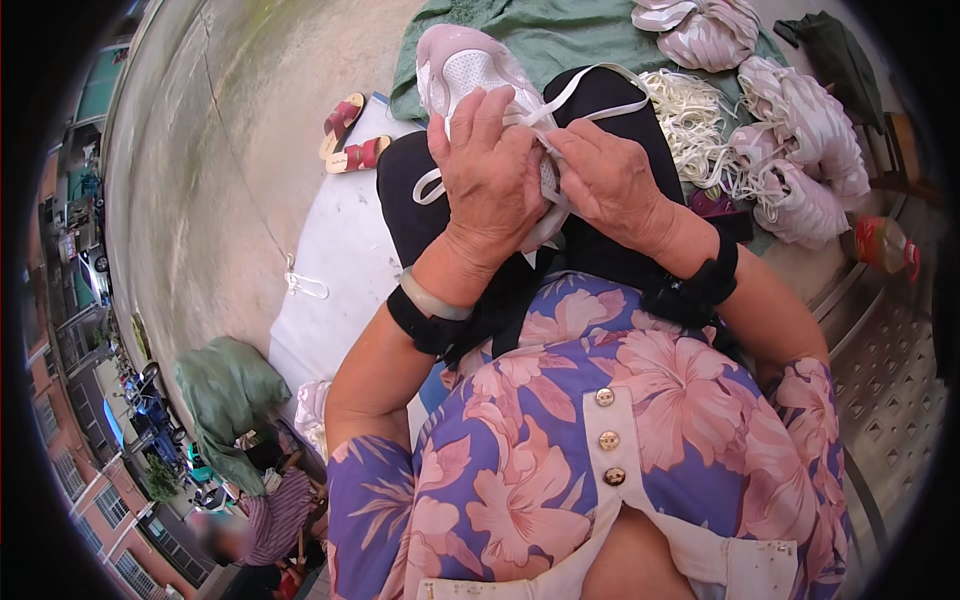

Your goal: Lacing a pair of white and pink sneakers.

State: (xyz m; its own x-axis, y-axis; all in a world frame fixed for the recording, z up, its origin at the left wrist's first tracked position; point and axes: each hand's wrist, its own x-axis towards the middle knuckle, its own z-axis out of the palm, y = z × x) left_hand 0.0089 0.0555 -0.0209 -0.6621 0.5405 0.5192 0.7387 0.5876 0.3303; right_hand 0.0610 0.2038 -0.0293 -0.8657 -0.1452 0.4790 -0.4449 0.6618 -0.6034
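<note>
A pale pink and white sneaker (465, 62) rests across my lap, its toe pointing away from me. My left hand (487, 175) wraps over its upper, fingers bent against the lacing area. Close beside it, my right hand (617, 185) pinches a flat white shoelace (612, 108) at the shoe's opening. One length of the lace loops up and to the right over my dark-covered knee; a shorter loop hangs out left of my left hand. My fingers hide the eyelets and much of the shoe's middle.
To the right lie a heap of white shoelaces (688, 125) and bundled pink-white sneakers (805, 130), partly on a green cloth (555, 38). A plastic bottle (882, 245) is at far right. Red sandals (357, 155) sit left on a white sheet (335, 260). Another person (280, 525) is at lower left.
</note>
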